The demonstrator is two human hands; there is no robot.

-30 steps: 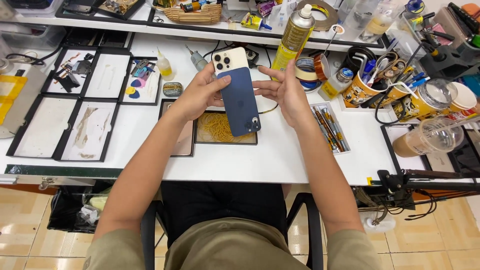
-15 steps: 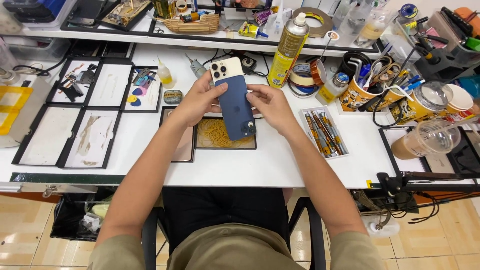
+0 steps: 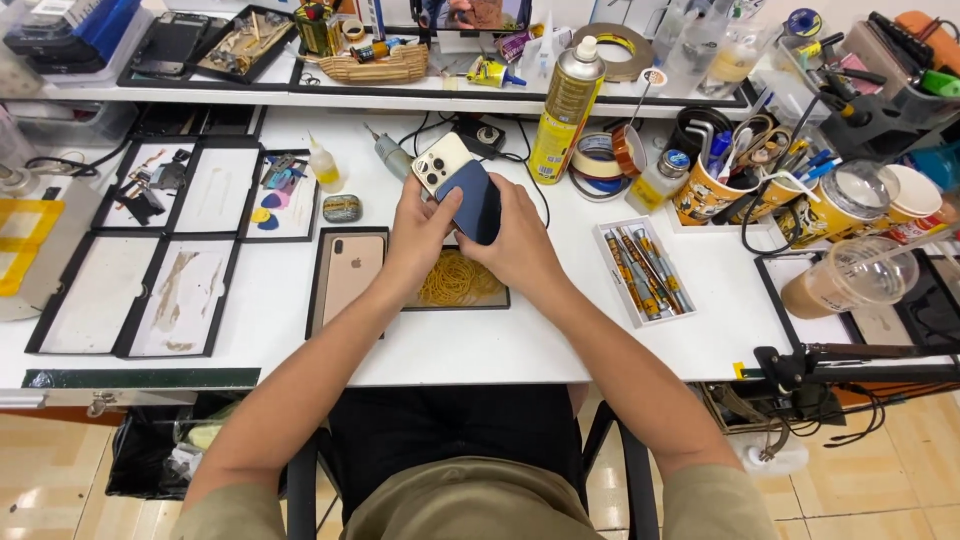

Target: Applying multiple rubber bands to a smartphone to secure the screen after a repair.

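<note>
Above the tray [image 3: 330, 300], both hands [image 3: 425, 235] [image 3: 520, 245] clasp the phone [image 3: 470, 195].

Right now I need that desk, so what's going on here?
A person seated at the white desk holds two phones over it with both hands. The left hand grips a pale phone, camera side up. The right hand holds a dark blue phone overlapping it. A gold phone lies back up in a black tray, beside a tray of rubber bands.
</note>
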